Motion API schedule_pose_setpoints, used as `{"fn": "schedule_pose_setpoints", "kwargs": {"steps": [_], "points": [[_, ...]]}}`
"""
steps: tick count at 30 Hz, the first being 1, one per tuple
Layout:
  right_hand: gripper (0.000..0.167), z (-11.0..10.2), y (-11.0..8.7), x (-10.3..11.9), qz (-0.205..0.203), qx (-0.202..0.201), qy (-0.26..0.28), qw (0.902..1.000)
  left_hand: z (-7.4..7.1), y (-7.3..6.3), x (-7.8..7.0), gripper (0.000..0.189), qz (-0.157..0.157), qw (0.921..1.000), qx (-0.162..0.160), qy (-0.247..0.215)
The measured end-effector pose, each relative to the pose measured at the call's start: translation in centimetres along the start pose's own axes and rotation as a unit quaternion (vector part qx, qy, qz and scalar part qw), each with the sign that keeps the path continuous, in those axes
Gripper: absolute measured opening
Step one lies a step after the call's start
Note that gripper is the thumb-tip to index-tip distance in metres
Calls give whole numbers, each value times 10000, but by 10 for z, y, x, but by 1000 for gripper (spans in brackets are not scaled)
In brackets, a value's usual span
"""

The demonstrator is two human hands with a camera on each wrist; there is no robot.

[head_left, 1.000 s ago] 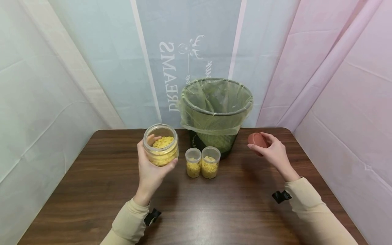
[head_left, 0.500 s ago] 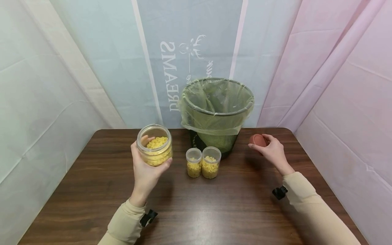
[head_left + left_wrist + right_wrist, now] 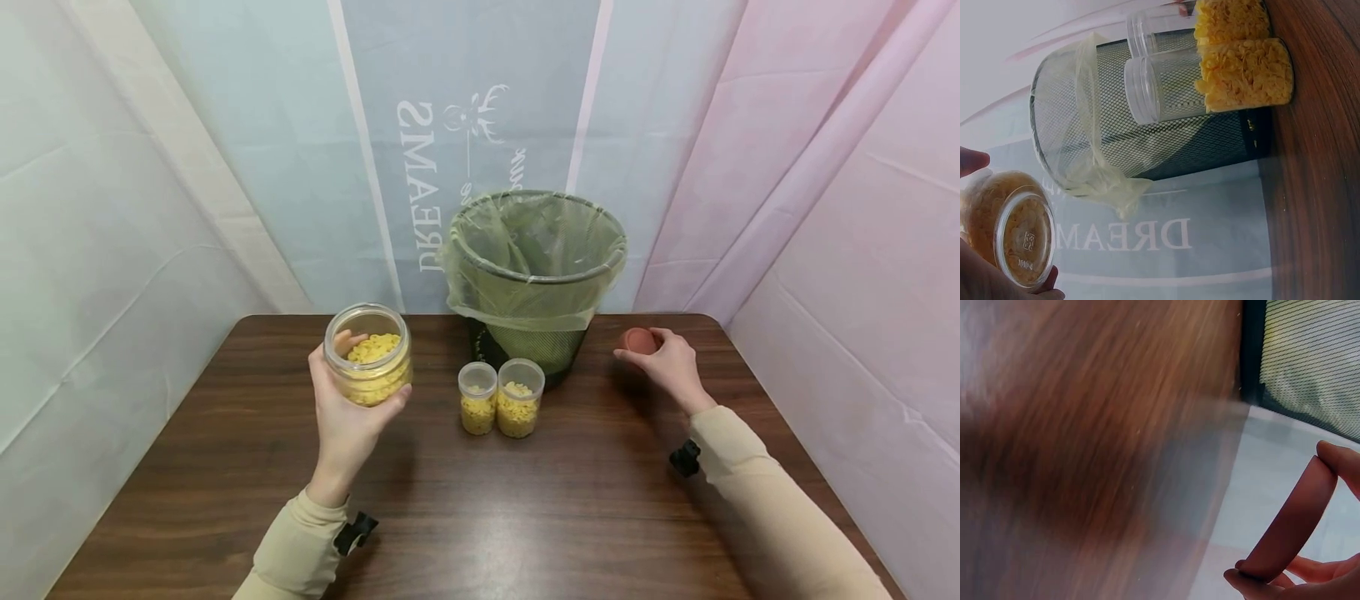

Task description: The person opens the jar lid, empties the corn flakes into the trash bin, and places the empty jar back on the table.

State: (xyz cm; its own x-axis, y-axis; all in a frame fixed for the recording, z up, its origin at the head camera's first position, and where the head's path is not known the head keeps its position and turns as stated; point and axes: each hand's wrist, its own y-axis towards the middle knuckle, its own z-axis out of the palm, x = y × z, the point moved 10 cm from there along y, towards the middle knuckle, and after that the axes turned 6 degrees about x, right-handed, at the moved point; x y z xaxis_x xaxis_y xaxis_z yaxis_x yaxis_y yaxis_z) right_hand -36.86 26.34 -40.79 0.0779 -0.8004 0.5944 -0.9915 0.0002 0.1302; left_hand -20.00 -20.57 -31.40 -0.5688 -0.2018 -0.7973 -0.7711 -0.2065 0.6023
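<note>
My left hand point(image 3: 347, 429) grips an uncapped clear jar point(image 3: 375, 379) of yellow flakes, raised over the table's left half and tilted towards me. Its round base point(image 3: 1025, 240) faces the left wrist camera. On the right, my right hand point(image 3: 677, 372) pinches a reddish-brown round lid point(image 3: 637, 342) by its edge. From the side, the right wrist view shows the lid's smooth band point(image 3: 1291, 522) between thumb and fingers. Two smaller clear containers, the left one point(image 3: 477, 412) and the right one point(image 3: 518, 412), stand side by side between the hands, partly filled with yellow flakes.
A black mesh bin point(image 3: 547, 346) with a pale yellow-green liner point(image 3: 525, 300) stands at the back, just behind the small containers. The dark wooden table point(image 3: 480, 517) has printed cloth point(image 3: 510, 50) hanging behind it and pale cloth at both sides.
My left hand has moved left with the jar, away from the small containers. My right hand has shifted slightly and turned the lid so its round face shows more towards me.
</note>
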Motion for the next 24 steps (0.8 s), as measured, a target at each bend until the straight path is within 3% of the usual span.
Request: {"fn": "schedule_pose_setpoints", "kwargs": {"steps": [7,15,24], "points": [[85,4,10,-13,144,122,-63,9998,-5,0,-3,91,-95,9999,-50,94],[86,12,22,-27,294,252,-188,9991,-3,1,-27,88,-73,9998,-13,172],[90,16,30,-39,466,320,-324,9979,-4,0,-28,87,-103,9997,-8,241]]}}
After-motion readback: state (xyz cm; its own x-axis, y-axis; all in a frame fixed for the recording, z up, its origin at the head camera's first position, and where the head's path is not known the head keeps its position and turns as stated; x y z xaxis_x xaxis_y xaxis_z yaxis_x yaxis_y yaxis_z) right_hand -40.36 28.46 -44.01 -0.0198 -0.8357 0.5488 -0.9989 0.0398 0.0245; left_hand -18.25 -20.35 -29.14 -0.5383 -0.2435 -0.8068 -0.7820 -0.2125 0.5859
